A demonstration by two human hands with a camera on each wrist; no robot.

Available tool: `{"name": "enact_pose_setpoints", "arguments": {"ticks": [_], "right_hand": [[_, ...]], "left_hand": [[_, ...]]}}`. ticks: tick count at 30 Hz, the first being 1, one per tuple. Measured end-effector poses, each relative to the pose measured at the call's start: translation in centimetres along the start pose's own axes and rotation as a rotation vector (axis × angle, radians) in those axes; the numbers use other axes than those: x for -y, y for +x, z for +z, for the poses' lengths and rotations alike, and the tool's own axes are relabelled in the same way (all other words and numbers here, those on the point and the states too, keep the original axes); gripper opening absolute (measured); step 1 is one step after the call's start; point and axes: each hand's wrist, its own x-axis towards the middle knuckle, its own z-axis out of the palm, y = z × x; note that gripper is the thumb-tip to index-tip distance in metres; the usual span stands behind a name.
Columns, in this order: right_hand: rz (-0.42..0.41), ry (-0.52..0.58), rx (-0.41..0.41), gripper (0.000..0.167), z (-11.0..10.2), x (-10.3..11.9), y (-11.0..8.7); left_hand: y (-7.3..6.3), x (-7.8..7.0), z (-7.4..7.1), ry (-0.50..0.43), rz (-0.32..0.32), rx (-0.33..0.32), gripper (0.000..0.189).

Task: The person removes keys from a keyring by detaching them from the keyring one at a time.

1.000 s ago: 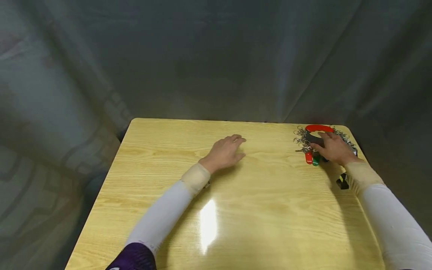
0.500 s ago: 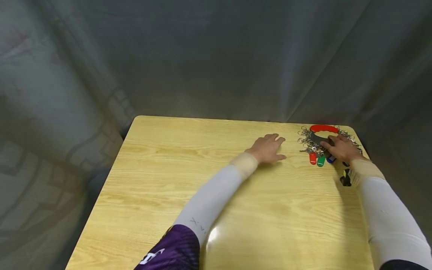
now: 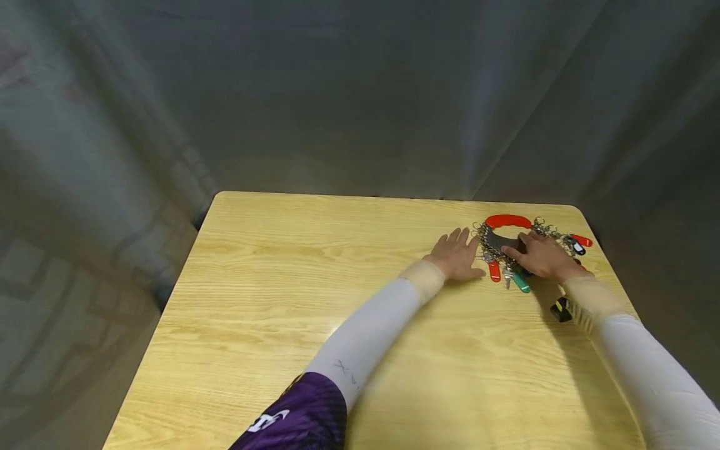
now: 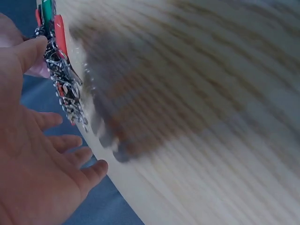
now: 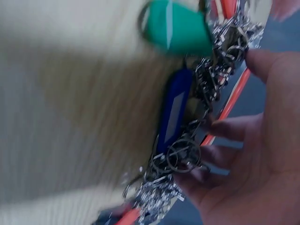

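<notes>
A large key ring (image 3: pixel 508 220) with a red grip and a dark grey plate lies near the table's back right corner. Small metal rings, keys and coloured tags hang thickly around it. My right hand (image 3: pixel 542 256) grips its near right side, thumb on one side and curled fingers on the other in the right wrist view. Beside that hand hang a green tag (image 5: pixel 176 28) and a blue tag (image 5: pixel 174 110). My left hand (image 3: pixel 454 256) is at the ring's left side, fingers straight and spread, fingertips right by the small metal rings. A red tag (image 3: pixel 494 271) hangs just right of its thumb.
The wooden table (image 3: pixel 270 281) has its back edge along a grey curtain (image 3: pixel 349 100). More red and black tags (image 3: pixel 582 240) spread towards the table's right edge. A black and yellow piece (image 3: pixel 560 309) shows beside my right wrist.
My left hand has moved right, up to the key ring. The ring has shifted left and slightly nearer with my right hand on it, and its tags on the right now show.
</notes>
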Motion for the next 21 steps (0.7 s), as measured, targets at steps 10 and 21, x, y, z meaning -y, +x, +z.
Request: {"name": "enact_pose_setpoints", "arguments": {"ticks": [10, 21], "right_hand": [[-0.047, 0.036, -0.035, 0.086, 1.5, 6.2, -2.1], [-0.276, 0.025, -0.112, 0.058, 2.6, 11.9, -4.5]], "left_hand": [[-0.6, 1.0, 0.9, 0.093, 0.049, 0.023, 0.081], [-5.5, 5.1, 0.1, 0.199, 0.107, 0.115, 0.076]]}}
